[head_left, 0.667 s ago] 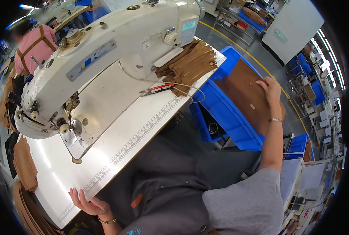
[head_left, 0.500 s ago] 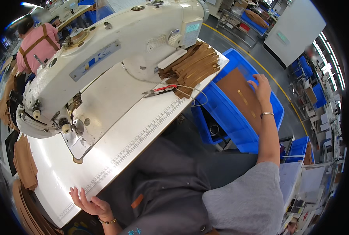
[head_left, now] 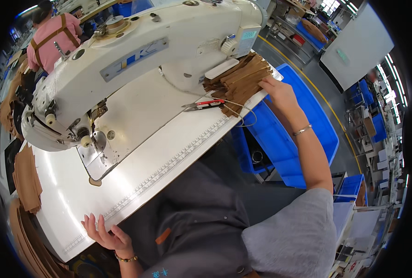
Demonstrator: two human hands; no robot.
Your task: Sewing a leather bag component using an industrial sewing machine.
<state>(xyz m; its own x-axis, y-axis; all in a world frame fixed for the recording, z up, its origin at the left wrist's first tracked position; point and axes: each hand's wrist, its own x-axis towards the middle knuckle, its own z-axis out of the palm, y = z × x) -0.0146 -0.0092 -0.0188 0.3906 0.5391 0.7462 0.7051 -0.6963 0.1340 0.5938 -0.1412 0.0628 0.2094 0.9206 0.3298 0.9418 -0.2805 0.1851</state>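
My right hand [head_left: 278, 92] is at the pile of brown strips [head_left: 243, 74] on the sewing table's right end, fingertips closed on the strips' edge. My left hand [head_left: 105, 234] has spread, slightly curled fingers at the table's front edge, by the printed ruler, holding nothing. A white sewing machine [head_left: 122, 55] spans the tabletop [head_left: 76, 194]. Red-and-black thread snips [head_left: 203, 104] and a cord lie beside the strips. Below my right arm is a blue bin [head_left: 317, 139], with a brown sheet inside, partly hidden by the arm.
Brown cut pieces [head_left: 28, 180] and long curved pieces [head_left: 28, 236] lie at the left. A co-worker in pink [head_left: 53, 44] is at upper left. A second blue bin [head_left: 247, 153] sits under the first. A white cabinet [head_left: 354, 46] stands across the marked aisle at upper right.
My right hand has moved from the brown sheet in the blue bin up and left to the strips on the table. My left hand keeps its place by the front edge.
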